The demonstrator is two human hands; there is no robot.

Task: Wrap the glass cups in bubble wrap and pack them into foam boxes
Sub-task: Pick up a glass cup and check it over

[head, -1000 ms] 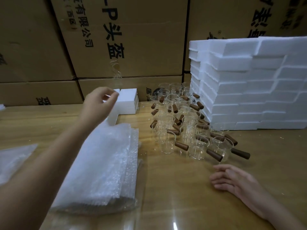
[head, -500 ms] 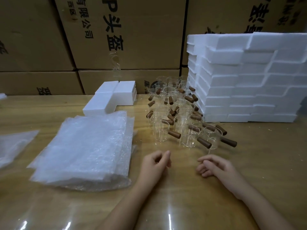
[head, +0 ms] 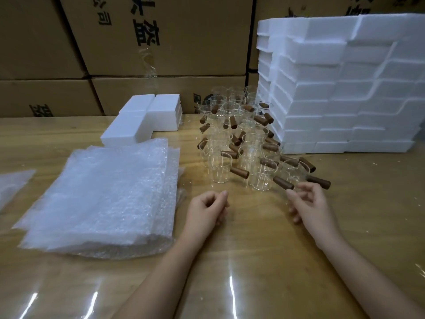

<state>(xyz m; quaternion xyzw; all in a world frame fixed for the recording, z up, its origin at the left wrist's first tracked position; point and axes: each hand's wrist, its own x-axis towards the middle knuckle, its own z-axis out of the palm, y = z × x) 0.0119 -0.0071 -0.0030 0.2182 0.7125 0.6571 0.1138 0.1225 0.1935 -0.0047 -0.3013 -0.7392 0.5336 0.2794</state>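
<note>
Brown cardboard cartons [head: 184,42] with black printed characters form the back wall. In front of them runs a wooden table [head: 345,238] under a glossy clear film.

Right rear: a tall stack of white foam boxes [head: 345,93], laid in staggered rows and standing on the table.

Centre: the glass cups [head: 239,139], many of them upright in a tight cluster, each with a short brown wooden handle sticking out sideways. The cluster touches the left face of the foam stack and reaches forward toward my hands.

Left rear: a few loose foam blocks [head: 147,118] lying flat, packed against one another, near the cartons.

Left front: a thick pile of bubble wrap [head: 110,199] sheets, flat on the table and well apart from the cups. A further plastic sheet [head: 11,187] shows at the left edge.

My left hand [head: 207,212] rests on the table between the bubble wrap and the cups, fingers loosely curled, holding nothing.

My right hand [head: 310,203] is just in front of the nearest cup [head: 261,180], fingers bent, with the fingertips beside the end of its handle [head: 283,183]. I cannot tell whether they touch it. The hand grips nothing.
</note>
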